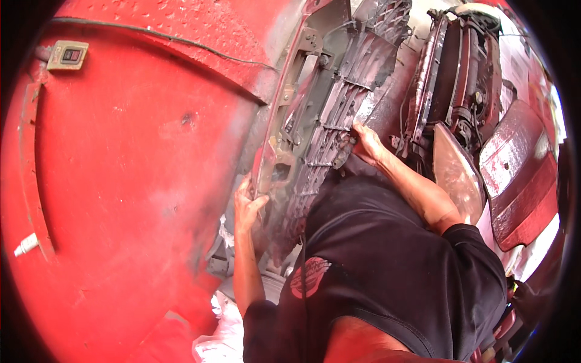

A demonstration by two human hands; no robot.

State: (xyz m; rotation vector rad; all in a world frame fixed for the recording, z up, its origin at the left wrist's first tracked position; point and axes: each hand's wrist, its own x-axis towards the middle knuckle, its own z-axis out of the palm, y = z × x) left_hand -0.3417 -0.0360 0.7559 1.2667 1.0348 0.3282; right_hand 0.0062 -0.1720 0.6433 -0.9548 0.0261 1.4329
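A long car bumper (315, 103) stands tilted in front of my body, with its grey, ribbed inner side towards me. Dark grille slats (324, 136) run along its right part. My left hand (248, 204) is closed on the bumper's left edge, its thumb lying over the inner side. Higher up, my right hand (368, 144) grips the opposite edge beside the slats; some of its fingers are hidden behind the part. The lower end of the bumper is partly hidden by my black shirt.
To the right is a car front with its radiator (454, 78) exposed, a cloudy headlight (454, 172) and a dark red fender (520, 175). A red wall (133, 157) on the left bears a switch box (68, 55) and a cable (175, 37). White crumpled material (223, 330) lies low near my left arm.
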